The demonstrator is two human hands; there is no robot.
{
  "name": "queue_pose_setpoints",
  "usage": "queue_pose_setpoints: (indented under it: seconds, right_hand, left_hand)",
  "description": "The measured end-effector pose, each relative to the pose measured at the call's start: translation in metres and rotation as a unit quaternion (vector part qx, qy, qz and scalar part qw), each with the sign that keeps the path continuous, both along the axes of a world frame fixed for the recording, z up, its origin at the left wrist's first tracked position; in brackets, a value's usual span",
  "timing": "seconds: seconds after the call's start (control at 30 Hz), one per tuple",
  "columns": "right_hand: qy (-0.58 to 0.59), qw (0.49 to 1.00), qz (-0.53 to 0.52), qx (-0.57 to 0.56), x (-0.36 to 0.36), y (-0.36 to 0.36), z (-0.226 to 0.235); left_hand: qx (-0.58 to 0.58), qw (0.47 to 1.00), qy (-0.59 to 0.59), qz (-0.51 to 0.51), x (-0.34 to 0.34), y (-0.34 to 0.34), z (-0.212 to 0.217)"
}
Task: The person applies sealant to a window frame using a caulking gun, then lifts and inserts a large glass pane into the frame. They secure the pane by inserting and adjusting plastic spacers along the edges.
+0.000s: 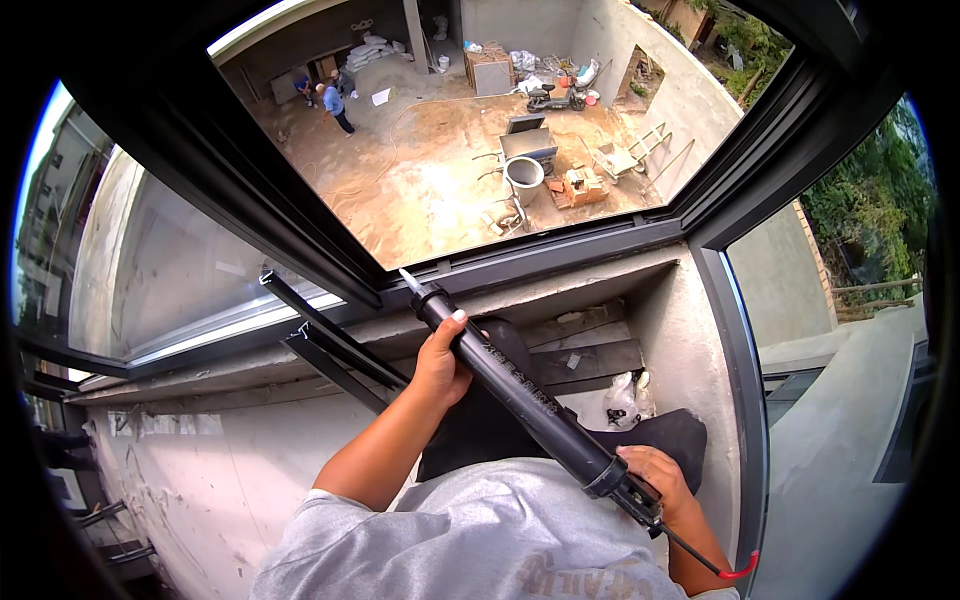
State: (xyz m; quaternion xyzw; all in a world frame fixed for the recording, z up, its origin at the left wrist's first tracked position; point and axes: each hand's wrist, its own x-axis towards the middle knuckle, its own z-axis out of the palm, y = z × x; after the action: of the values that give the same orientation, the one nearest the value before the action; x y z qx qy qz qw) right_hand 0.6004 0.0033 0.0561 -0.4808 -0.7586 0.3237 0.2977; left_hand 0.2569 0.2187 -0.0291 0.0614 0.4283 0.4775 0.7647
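A long black caulking gun (530,400) lies slantwise across my body, its pale nozzle (409,280) pointing up and away to the left. My left hand (440,368) grips the barrel near its front end, thumb laid along the top. Around the handle at the rear is my right hand (660,480); its fingers are partly hidden behind the gun. From the back end a thin rod runs out to a red hooked tip (742,568). The nozzle's point is at the lower edge of the dark window frame (560,243), and I cannot tell whether it touches.
Dark metal profiles (330,330) lean beside my left arm. Clear plastic bags (625,400) lie by my right knee, against a rough concrete wall (690,310). Far below the window, a yard holds people (335,105), a wheelbarrow (530,145), a bucket (524,175) and a scooter (556,98).
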Motion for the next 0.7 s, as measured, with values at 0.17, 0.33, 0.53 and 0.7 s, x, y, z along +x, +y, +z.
queue_pose_setpoints:
  seconds: [0.17,0.33,0.53,0.7]
  right_hand:
    - [-0.002,1.0,0.002,0.019,-0.004,0.004,-0.003]
    - [-0.015,1.0,0.008,0.022,-0.001,0.01,0.002]
    - [-0.029,0.998,0.02,0.052,-0.006,0.014,-0.01]
    - [-0.041,0.996,0.025,0.08,-0.015,0.017,-0.014]
  left_hand:
    - [-0.015,1.0,0.005,-0.002,-0.006,0.004,0.003]
    - [-0.008,0.998,0.065,-0.027,-0.009,0.004,0.016]
    - [-0.005,0.995,0.095,-0.028,-0.025,0.004,0.012]
    - [0.001,0.994,0.104,-0.027,-0.035,0.003,0.015]
